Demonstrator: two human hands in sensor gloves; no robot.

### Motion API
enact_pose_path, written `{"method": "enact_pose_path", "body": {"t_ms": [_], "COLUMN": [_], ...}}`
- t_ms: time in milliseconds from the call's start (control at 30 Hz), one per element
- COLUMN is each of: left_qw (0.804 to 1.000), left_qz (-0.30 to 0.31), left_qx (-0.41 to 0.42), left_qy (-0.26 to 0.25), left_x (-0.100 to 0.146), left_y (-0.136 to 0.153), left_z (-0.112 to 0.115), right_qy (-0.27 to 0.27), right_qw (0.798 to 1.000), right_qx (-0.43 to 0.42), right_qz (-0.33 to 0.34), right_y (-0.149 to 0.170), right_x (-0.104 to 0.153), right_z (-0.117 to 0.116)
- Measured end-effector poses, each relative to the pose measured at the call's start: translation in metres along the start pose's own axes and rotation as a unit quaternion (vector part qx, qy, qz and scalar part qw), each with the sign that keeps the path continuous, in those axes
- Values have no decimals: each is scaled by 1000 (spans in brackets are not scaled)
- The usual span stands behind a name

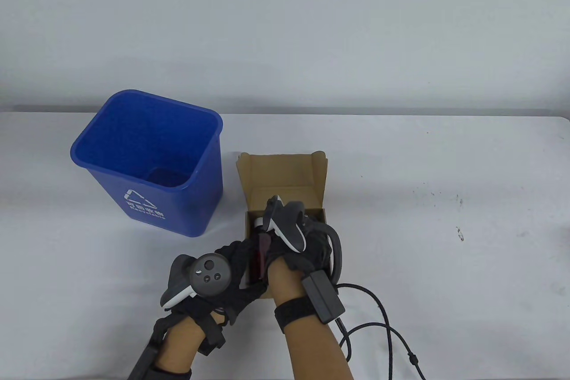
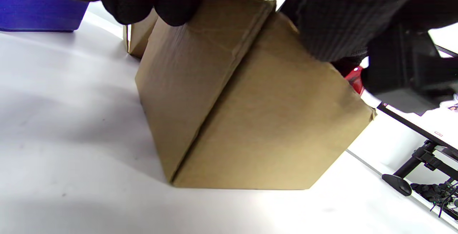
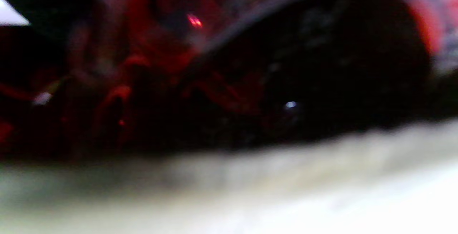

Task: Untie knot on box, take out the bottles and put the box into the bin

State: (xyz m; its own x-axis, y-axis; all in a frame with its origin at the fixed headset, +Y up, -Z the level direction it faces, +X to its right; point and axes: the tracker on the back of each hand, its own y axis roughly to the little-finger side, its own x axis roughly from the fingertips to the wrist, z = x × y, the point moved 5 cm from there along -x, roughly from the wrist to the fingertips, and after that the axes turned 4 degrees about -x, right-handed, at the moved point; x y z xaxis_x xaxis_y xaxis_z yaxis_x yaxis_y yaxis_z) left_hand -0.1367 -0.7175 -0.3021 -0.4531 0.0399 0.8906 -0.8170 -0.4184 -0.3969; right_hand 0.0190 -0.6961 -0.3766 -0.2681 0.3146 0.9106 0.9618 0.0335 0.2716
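Note:
The open cardboard box [image 1: 267, 175] stands in the table's middle, lid flaps raised at the far side. My left hand [image 1: 236, 259] grips its near left edge; in the left wrist view its fingertips [image 2: 161, 5] curl over the box [image 2: 250, 101] top. My right hand [image 1: 289, 237] reaches down into the box and closes around a dark red bottle [image 1: 259, 255] with a white cap; its fingers are hidden under the tracker. A red bit of bottle [image 2: 355, 78] peeks out under the right glove [image 2: 340, 23]. The right wrist view is a blurred close-up of dark red bottle [image 3: 143, 83].
The blue bin [image 1: 133, 148] stands upright and open just left of the box, a hand's width away. Black cables [image 1: 383, 331] trail from the right wrist across the table's near right. No string is visible on the box.

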Motion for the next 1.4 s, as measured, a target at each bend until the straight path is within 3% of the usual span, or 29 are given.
{"method": "enact_pose_path", "body": {"t_ms": [300,533,667,1000,1133,1400], "left_qw": [1000,1000,1000,1000,1000,1000], "left_qz": [-4,-7,-7,-9,-10,-12], "left_qx": [3,1,2,7,7,8], "left_qy": [3,1,1,3,3,4], "left_x": [0,1,1,2,2,2], "left_y": [1,1,1,3,3,4], "left_z": [0,-1,-1,-1,-1,-1], "right_qy": [-3,60,64,90,127,158], "right_qw": [996,983,975,950,947,930], "right_qx": [-66,-135,-176,-272,-280,-327], "right_qz": [53,105,121,126,95,54], "right_y": [10,32,56,149,193,271], "right_x": [7,13,9,-21,-31,-63], "right_z": [26,63,79,103,109,97]}}
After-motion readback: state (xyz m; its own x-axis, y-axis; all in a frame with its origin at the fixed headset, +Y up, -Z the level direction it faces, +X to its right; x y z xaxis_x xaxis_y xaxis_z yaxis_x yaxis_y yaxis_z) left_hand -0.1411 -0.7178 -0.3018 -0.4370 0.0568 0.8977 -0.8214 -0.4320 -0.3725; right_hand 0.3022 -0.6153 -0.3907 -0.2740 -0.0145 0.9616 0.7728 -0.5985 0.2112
